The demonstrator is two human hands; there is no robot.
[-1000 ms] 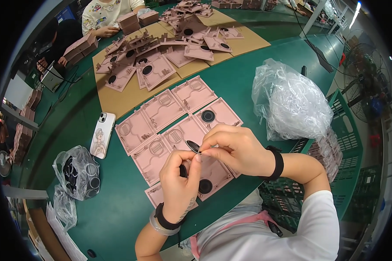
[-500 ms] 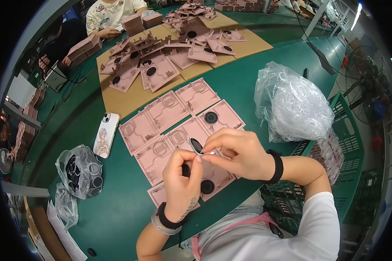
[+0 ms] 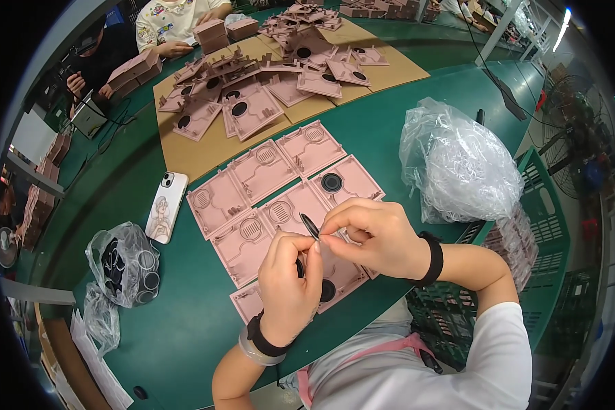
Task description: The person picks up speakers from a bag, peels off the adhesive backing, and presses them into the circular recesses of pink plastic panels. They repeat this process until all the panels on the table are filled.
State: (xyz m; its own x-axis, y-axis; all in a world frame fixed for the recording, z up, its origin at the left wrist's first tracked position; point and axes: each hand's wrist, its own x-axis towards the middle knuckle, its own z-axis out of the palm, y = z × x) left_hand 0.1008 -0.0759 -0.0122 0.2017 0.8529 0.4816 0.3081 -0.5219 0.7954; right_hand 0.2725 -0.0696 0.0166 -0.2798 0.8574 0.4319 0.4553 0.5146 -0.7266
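In front of me, my left hand (image 3: 288, 283) and my right hand (image 3: 379, 239) pinch a thin round black disc (image 3: 309, 225) between thumbs and forefingers. The disc is tilted nearly edge-on. A second dark round piece (image 3: 300, 267) shows beside the left fingers; whether they grip it is unclear. Beneath the hands lie several pink plastic panels (image 3: 257, 174) with raised ribs and round slotted grilles, in rows. One panel at the right carries a black disc (image 3: 331, 182) on its round spot, and another black disc (image 3: 327, 291) sits on a panel close to me.
A pile of pink panels (image 3: 253, 113) lies on cardboard (image 3: 184, 158) at the back. A phone (image 3: 167, 208) and a clear bag of black discs (image 3: 124, 266) are at left. Right are a large clear plastic bag (image 3: 458, 164) and a green crate (image 3: 550, 239). Co-workers sit across the table.
The disc between my fingers has turned from a slanted face toward edge-on. The pale strip by the right fingertips no longer shows. Both hands stay almost in place.
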